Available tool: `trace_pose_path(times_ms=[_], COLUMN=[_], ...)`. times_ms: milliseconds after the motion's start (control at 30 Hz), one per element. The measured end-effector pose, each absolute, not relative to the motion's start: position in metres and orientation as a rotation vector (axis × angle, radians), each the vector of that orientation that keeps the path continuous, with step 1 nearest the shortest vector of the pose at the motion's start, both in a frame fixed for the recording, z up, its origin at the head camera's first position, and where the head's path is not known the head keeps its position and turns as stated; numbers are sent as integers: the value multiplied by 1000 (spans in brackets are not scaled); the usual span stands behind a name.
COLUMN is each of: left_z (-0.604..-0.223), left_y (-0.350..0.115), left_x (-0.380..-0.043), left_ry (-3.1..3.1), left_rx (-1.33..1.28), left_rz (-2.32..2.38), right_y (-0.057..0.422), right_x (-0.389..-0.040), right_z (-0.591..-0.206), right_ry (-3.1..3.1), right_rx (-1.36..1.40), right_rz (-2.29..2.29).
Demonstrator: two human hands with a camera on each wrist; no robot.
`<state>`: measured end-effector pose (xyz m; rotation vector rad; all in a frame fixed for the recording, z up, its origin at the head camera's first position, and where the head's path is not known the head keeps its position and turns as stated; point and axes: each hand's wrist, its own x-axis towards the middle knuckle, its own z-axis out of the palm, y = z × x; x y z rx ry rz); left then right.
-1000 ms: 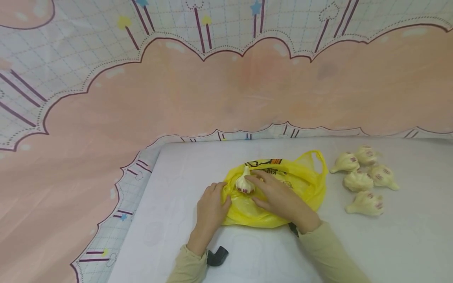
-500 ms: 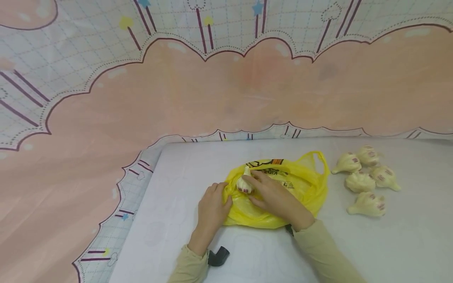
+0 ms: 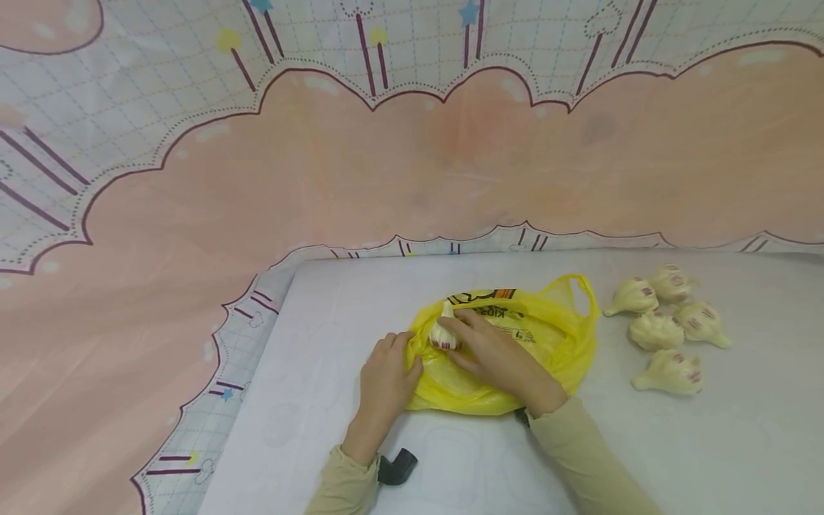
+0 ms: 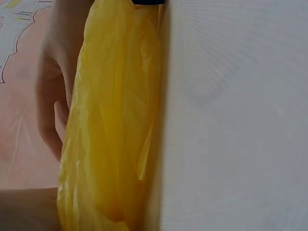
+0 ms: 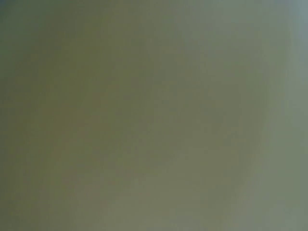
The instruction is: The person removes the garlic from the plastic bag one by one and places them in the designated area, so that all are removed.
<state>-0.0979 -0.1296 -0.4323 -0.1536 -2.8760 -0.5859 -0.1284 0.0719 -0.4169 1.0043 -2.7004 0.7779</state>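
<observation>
A yellow plastic bag [image 3: 508, 390] with dark print lies on the table, its handle loop at the far right corner. My left hand [image 3: 386, 372] holds the bag's left edge, thumb toward the near side. Over the bag, my right hand [image 3: 498, 354] grips a white garlic bulb [image 3: 443, 336] between thumb and fingers, its stem pointing up. In the left wrist view the crumpled yellow plastic [image 4: 110, 110] fills the middle, and fingers show behind it. Only a blur appears in the right wrist view.
Several garlic bulbs [image 3: 656, 330] lie clustered to the right of the bag, with another bulb [image 3: 669, 372] just in front of them. A black wrist device [image 3: 398, 466] sits by the left cuff. A patterned cloth [image 3: 412, 164] hangs behind the white table [image 3: 309, 307].
The right hand has moved slightly left, and its thumb has closed in on the garlic bulb. The left hand stays on the bag's edge.
</observation>
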Motion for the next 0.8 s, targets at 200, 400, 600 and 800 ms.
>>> trace_pose_path(times_ms=[200,400,600,800], left_z=[-432,-432,-433,-432], left_y=[-129,-129,-129,-129], left_x=[-98,-99,-98,-98], left_ry=[-2873,-2868,-2860,-2855], left_rx=[-154,-153,-159,-162], left_rz=[-583,-586,-570,-566], right_y=[70,70,72,73], right_x=[-129,-129,-129,-129], right_z=[-417,-416,-417,-417], right_ry=[-2705,-2724,-2713,-2714], right_rx=[983,993,1022,1044], right_rz=[762,816,846,845])
